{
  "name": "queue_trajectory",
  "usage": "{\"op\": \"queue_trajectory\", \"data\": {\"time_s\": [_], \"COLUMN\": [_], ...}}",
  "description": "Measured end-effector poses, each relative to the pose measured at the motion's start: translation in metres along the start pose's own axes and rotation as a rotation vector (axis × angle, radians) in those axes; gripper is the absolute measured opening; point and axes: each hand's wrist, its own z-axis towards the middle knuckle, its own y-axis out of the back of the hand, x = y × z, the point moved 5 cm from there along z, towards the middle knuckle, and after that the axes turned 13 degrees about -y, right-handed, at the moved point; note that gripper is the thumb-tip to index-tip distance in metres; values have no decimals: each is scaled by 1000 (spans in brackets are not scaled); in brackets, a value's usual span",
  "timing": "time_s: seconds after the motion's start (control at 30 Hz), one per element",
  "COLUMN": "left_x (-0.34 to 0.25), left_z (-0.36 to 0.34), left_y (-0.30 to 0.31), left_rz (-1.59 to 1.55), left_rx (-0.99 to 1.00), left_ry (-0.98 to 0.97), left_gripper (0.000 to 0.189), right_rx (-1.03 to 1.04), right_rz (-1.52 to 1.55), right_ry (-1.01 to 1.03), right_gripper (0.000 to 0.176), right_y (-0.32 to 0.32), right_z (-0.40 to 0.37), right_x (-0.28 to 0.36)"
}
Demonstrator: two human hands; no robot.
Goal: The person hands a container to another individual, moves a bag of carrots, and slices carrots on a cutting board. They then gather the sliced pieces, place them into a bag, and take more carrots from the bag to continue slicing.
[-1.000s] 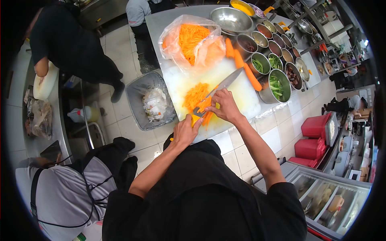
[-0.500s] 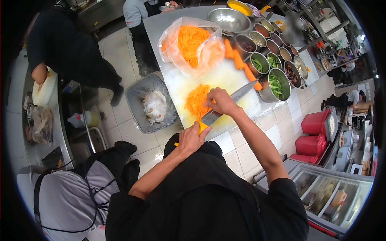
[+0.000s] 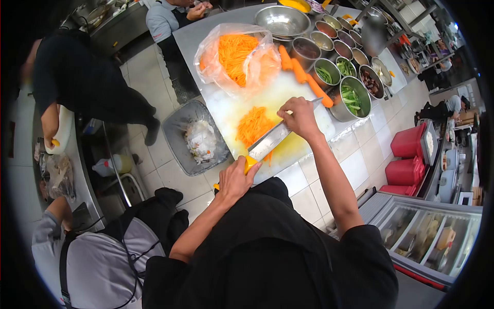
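Observation:
A large knife [image 3: 271, 139] with a yellow handle slants over the white cutting board [image 3: 231, 105]. My left hand [image 3: 234, 180] is wrapped round its handle at the board's near edge. My right hand [image 3: 300, 118] is closed, thumb and fingers pinched against the blade toward the tip. Shredded carrot [image 3: 253, 126] lies in a heap on the board beside the blade, with a few shreds on the near side. Whole peeled carrots [image 3: 298, 71] lie at the board's far right edge. A clear plastic bag [image 3: 208, 69] full of carrot shreds sits at the back.
Steel pots with cut greens [image 3: 351, 99] and other ingredients crowd the right. A wide metal bowl [image 3: 283, 21] stands at the back. On the floor to the left is a grey bin [image 3: 172, 129] with scraps. Co-workers [image 3: 87, 77] stand at the left and beyond the table.
My right hand has slid along the blade toward its tip, away from the carrot heap. The knife has turned, showing more of its blade face. My left hand keeps the handle.

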Motion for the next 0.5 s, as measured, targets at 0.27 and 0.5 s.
{"op": "queue_trajectory", "data": {"time_s": [0.27, 0.5], "left_x": [6, -6], "left_z": [-9, -15], "left_y": [7, 12], "left_rz": [19, 129], "left_rx": [-21, -31], "left_ry": [40, 39], "left_gripper": [44, 44], "right_rx": [-98, 132], "right_rz": [193, -61], "right_ry": [-80, 51], "right_gripper": [9, 9], "right_y": [16, -15], "right_z": [-6, 8], "right_x": [-23, 0]}}
